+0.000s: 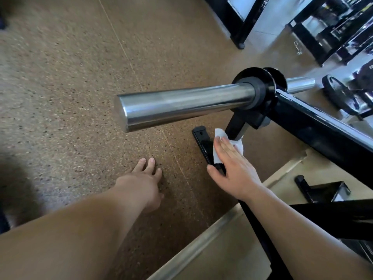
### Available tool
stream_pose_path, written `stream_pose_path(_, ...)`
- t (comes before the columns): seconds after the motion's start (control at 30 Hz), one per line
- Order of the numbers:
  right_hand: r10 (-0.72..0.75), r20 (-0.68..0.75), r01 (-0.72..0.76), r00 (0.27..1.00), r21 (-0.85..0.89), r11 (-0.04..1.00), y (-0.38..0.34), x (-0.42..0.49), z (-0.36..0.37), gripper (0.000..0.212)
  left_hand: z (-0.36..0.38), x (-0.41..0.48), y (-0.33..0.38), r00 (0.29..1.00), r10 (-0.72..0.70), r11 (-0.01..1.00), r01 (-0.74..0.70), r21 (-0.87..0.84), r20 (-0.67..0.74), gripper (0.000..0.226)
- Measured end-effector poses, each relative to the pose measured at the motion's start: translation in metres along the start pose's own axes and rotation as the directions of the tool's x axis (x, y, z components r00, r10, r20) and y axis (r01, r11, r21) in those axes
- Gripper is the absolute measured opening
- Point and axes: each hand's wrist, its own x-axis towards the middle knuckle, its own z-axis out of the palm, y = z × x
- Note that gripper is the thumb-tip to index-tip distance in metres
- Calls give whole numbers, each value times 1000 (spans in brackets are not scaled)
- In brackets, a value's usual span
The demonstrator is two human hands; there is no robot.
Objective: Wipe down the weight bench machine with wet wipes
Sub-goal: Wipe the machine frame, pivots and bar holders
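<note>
The weight bench machine has a black frame arm (314, 126) at the right and a chrome weight sleeve (181, 106) jutting left across the middle. Its black base foot (201, 141) lies on the floor below the sleeve. My right hand (234, 168) presses a white wet wipe (221, 136) flat onto that foot, fingers straight, thumb spread to the left. My left hand (143, 178) rests on the speckled brown floor to the left, fingers extended, holding nothing.
Brown rubber flooring (80, 98) covers the left and middle. A pale raised platform edge (212, 235) runs diagonally at bottom right. More black gym frames (242, 23) and weight plates (341, 93) stand at the top right.
</note>
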Motion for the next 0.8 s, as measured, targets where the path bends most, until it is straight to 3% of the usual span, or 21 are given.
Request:
stream_pose_path(0.07,26,80,-30,996,48,998,1,-1,8,84,0,-3,0,1000,3,1000,-3,-8,-2,83)
stream_pose_path(0.13,55,69,-62,996,91,994,-2,0,7,85,-1,-4,-1,1000,-6,1000,6,-9,13,83)
stream_pose_path(0.27,-2,-282,-25,959,-93,995,-11,13,-16,84,-2,-4,-2,999,15,1000,-16,20,51,84)
stream_pose_path(0.33,-16,-377,-27,926,-109,994,-13,22,-25,81,-4,-8,-2,999,13,1000,-13,9,44,83)
stream_pose_path(0.4,-7,-297,-25,955,-105,994,-15,23,-24,80,-5,-9,0,998,7,1000,-8,13,57,84)
stream_pose_path(0.47,15,-122,-27,992,-94,995,-15,13,-9,81,-3,-5,1,998,1,1000,-2,17,58,85)
stream_pose_path(0.57,62,67,-54,996,-115,992,-16,0,19,85,1,-1,-4,999,10,1000,-10,-3,34,85)
stream_pose_path(0.7,147,-63,-144,987,55,988,-19,8,0,83,-1,-1,-4,999,11,1000,-12,13,39,84)
stream_pose_path(0.8,81,-178,-83,981,-4,997,-19,15,-14,81,0,0,-2,999,22,999,-23,32,38,84)
